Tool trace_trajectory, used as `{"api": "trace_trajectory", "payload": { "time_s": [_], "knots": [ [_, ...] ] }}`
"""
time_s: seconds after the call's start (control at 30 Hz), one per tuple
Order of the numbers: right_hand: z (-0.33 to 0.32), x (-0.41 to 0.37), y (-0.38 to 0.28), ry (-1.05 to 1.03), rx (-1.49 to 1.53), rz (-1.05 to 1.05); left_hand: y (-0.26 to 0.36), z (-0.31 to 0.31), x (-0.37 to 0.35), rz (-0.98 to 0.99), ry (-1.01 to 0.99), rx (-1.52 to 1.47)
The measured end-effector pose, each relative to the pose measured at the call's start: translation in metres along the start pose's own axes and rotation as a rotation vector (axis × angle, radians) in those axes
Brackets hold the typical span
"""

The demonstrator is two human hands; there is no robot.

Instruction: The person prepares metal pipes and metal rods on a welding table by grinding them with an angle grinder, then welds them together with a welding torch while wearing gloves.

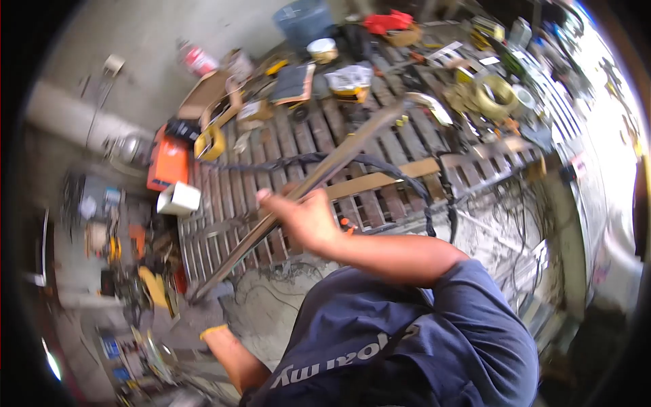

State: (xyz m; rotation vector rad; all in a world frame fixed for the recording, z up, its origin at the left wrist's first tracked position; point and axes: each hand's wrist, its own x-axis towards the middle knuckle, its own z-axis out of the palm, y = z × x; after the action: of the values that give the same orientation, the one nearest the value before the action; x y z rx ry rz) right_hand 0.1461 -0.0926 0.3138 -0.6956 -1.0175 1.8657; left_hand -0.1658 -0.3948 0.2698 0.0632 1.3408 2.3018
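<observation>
A long metal bar (346,150) runs diagonally over a slatted metal bench (271,146), its upper end blurred. My right hand (308,220), bare, is wrapped round the middle of the bar, with the thumb on its near side. At the lower left, my left hand (200,315) wears a grey glove with a yellow cuff, close to the bar's lower end. Its fingers blend into the dark background, so their grip cannot be made out. A black cable (298,161) crosses the bench beneath the bar.
An orange machine (168,159) and a white square tube (179,199) stand at the bench's left end. Tape rolls (495,96), a blue bucket (303,22) and a dark notebook (292,83) lie along the back. Loose cables hang below the front edge.
</observation>
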Motion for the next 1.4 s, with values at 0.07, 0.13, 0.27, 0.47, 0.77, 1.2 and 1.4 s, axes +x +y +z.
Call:
{"api": "trace_trajectory", "payload": {
  "time_s": [0.07,0.13,0.27,0.47,0.77,1.2,1.4],
  "knots": [
    [-0.004,0.01,-0.007,0.103,-0.015,0.035,-0.004,0.038,-0.027,0.005,-0.182,-0.201],
    [-0.016,0.022,-0.021,0.153,-0.137,0.127,-0.013,0.072,-0.045,0.146,-0.322,-0.143],
    [-0.07,0.067,-0.025,0.214,0.157,-0.051,-0.017,0.102,-0.048,0.134,-0.251,-0.358],
    [-0.273,0.177,-0.053,-0.1,0.546,0.036,-0.03,0.112,-0.042,0.134,-0.303,-0.313],
    [-0.461,0.214,-0.091,0.43,0.668,0.13,-0.039,0.107,-0.023,0.143,-0.41,-0.197],
    [-0.406,0.099,-0.127,0.725,0.736,0.062,-0.042,0.128,0.038,0.256,-0.353,0.294],
    [-0.425,0.045,-0.139,0.869,0.721,-0.071,-0.035,0.156,0.053,0.316,-0.467,0.369]
  ]
}}
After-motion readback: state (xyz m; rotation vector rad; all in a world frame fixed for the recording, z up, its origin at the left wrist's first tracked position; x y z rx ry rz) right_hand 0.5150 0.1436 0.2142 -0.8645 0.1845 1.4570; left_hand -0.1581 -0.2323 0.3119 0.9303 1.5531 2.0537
